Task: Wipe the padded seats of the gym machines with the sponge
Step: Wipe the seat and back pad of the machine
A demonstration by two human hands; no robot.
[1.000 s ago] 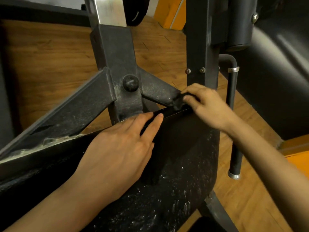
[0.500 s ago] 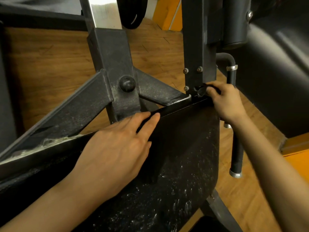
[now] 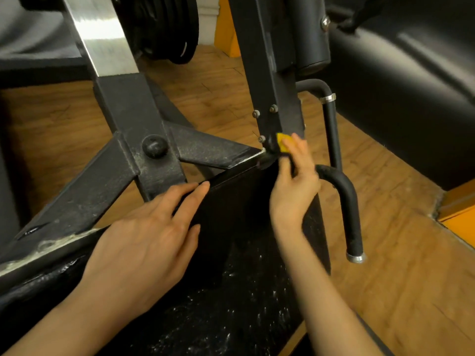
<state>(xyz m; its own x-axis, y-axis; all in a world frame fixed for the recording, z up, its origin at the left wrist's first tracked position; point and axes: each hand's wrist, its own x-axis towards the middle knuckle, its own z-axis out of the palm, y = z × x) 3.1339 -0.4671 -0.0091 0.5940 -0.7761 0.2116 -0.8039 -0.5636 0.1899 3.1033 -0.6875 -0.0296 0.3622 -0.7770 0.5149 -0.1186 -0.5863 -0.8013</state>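
Yellow sponge (image 3: 282, 145), small, dark scrub side against frame upright (image 3: 272, 73). Right hand (image 3: 293, 191) pinches it at fingertips. Left hand (image 3: 144, 242) flat, fingers straight, on wet black seat pad (image 3: 244, 291).

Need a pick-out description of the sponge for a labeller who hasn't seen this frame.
Start at the black padded seat filling the lower middle and follow its top edge right to the upright black post. At the post's foot, the right hand grips the sponge: the only yellow thing among black metal.
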